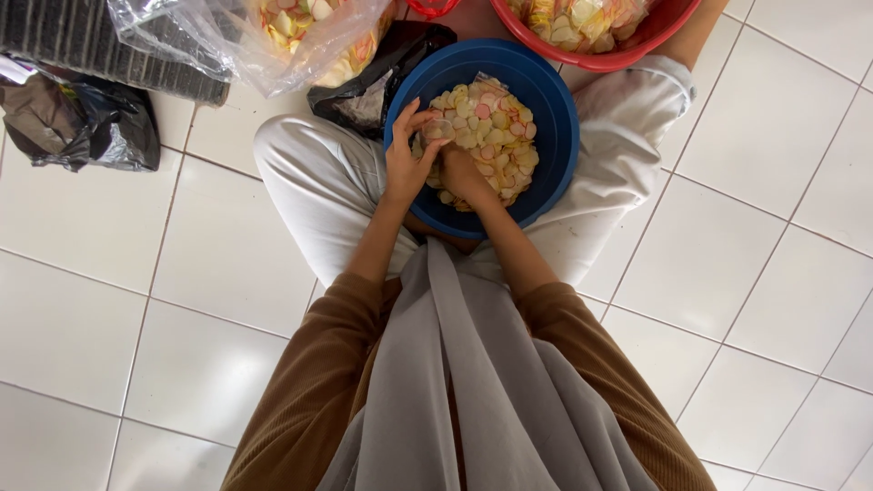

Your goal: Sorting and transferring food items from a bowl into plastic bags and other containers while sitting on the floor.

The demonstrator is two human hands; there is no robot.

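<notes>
One blue basin (pixel 550 118) is set between the knees of the seated person, at twelve o'clock from the lap, and is filled with a heap of pale yellow and pink round chips (pixel 496 136). A small clear plastic bag (pixel 446 114) is held open at the heap's nine o'clock edge. Its rim is pinched by the left hand (pixel 405 159), fingers curled together on the plastic. The right hand (pixel 459 173) is pressed into the chips just beside it; whether anything is gripped cannot be told. One red basin (pixel 627 56) of the same chips is seen at one o'clock, touching the blue rim. One large clear bag (pixel 227 41) of chips lies at eleven o'clock, with two black plastic bags: one (pixel 364 91) beside the basin, one (pixel 82 123) at ten o'clock.
</notes>
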